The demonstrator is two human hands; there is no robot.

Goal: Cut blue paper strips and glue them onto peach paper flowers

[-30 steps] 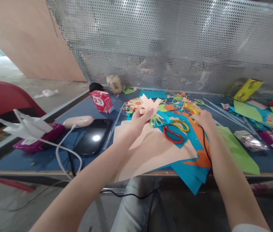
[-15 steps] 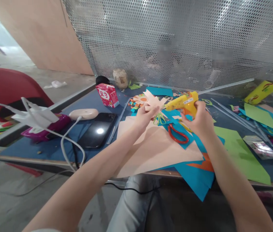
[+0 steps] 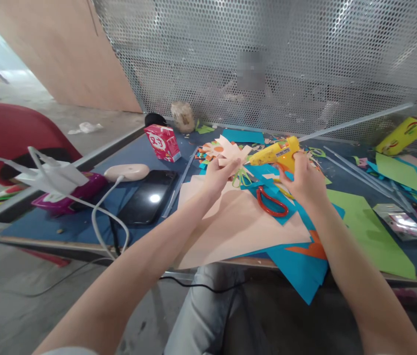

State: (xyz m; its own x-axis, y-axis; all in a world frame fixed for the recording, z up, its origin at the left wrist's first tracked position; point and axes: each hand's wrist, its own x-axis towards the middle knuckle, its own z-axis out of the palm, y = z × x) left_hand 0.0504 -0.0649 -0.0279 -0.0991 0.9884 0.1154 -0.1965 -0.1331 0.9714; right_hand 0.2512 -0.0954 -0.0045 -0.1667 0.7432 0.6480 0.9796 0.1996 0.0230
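My left hand [image 3: 219, 175] pinches a pale peach paper cut-out [image 3: 230, 150] with pointed petals and holds it above the table. My right hand [image 3: 304, 181] is wrapped round the handle of a yellow glue gun [image 3: 275, 153], a clear glue stick jutting from its back. The gun's nozzle points left and sits just beside the cut-out's right edge. Under both hands lie peach sheets [image 3: 230, 222], blue sheets [image 3: 297, 266] and red-handled scissors [image 3: 271, 203].
On the blue table [image 3: 83, 222] lie a black phone [image 3: 148, 197], a pinkish mouse-like device [image 3: 126, 172], a white cable [image 3: 97, 217], a red carton [image 3: 161, 143], green paper [image 3: 367, 231] and paper scraps. A perforated metal screen [image 3: 267, 59] stands behind. A red chair [image 3: 9, 133] is at left.
My right hand picked the glue gun up from the table and brought its nozzle to the cut-out. My left hand kept holding the cut-out in nearly the same place.
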